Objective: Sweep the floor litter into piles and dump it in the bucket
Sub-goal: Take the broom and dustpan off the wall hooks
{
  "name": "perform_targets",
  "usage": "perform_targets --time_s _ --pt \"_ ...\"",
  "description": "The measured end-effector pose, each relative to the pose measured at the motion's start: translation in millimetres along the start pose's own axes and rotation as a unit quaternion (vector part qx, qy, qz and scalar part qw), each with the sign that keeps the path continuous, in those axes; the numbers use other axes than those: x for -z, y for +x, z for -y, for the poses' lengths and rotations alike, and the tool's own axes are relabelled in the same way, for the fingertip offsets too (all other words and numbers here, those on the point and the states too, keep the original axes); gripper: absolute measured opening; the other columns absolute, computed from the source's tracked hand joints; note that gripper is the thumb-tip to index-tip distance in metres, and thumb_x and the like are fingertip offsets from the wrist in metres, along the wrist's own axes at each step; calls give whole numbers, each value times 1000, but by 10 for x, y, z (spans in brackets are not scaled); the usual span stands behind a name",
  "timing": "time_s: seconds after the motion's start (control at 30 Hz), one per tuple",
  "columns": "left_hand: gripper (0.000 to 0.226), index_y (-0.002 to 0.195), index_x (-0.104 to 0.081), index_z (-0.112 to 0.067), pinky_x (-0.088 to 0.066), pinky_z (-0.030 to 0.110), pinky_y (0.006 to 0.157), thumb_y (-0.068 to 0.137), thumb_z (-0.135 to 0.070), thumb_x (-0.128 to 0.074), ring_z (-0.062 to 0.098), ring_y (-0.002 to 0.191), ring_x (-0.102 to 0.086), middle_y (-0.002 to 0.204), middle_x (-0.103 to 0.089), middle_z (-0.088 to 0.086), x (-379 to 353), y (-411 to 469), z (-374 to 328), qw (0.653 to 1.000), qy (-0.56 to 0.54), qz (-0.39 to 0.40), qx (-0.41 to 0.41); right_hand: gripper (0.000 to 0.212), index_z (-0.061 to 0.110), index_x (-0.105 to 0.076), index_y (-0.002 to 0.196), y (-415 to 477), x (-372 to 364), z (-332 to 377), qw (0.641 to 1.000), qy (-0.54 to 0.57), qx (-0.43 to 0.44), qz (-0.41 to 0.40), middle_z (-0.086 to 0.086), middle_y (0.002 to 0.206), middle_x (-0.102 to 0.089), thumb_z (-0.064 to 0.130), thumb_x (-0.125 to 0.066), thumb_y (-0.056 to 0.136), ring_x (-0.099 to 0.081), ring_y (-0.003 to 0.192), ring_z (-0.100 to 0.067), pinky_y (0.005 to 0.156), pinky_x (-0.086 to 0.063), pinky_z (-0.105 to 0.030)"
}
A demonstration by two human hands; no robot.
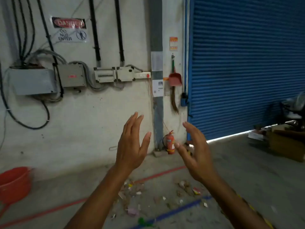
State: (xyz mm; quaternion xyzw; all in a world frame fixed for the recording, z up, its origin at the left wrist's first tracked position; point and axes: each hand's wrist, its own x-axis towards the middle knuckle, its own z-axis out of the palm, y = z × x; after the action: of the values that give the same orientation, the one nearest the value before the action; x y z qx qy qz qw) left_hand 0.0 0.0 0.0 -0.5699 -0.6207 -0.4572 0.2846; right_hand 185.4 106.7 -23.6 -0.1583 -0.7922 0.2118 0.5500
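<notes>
Grey concrete floor (247,176) meets a white wall (90,121) and a blue shutter (247,63). Both hands are raised with nothing in them: the left hand (132,144) and the right hand (196,151) have straight, spread fingers, palms facing each other. Litter (137,192) lies scattered on the floor below them. An orange bucket (14,184) stands at the left edge. On the wall hang a red dustpan (175,79) and a broom (173,100).

A grey concrete floor (247,179) carries a red tape line (49,212) and a blue tape line (178,210). Paper and leaf litter (186,187) lies scattered between them. A red bucket (14,184) stands far left, a fire extinguisher (170,142) by the wall, cardboard boxes (287,146) right.
</notes>
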Motion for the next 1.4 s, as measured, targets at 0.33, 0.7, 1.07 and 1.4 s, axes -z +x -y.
perform_targets --time_s 0.33,0.7,1.07,1.4 --pt "60 147 -42 -4 -26 23 118 100 -41 -43 19 141 -38 151 -44 11 -2226 -489 431 976 -81 152 136 61 28 -55 138 -576 -86 -2279 960 54 -275 14 7 140 -54 61 -55 86 -54 127 -8 96 -54 -38" --pt "61 148 -44 -12 -36 32 114 99 -47 -50 13 143 -35 154 -41 4 -3580 -1246 1247 898 -120 306 293 62 33 -55 133 -847 -677 -3773 892 17 -430 138 16 137 -49 69 -50 83 -52 118 5 83 -49 -22" --pt "53 139 -50 -12 -39 21 106 97 -44 -51 2 130 -46 139 -49 -7 -5106 -581 3283 877 -187 300 326 55 31 -51 137 358 -1948 -5686 885 -57 -427 176 10 141 -49 59 -57 90 -50 125 -7 86 -52 -28" --pt "60 143 -48 -9 -44 39 108 96 -47 -50 21 134 -47 142 -50 8 -6524 675 4627 881 -186 324 292 58 29 -47 141 1664 -2818 -7061 886 -70 -425 169 17 136 -44 59 -58 93 -48 123 -5 99 -52 -45"
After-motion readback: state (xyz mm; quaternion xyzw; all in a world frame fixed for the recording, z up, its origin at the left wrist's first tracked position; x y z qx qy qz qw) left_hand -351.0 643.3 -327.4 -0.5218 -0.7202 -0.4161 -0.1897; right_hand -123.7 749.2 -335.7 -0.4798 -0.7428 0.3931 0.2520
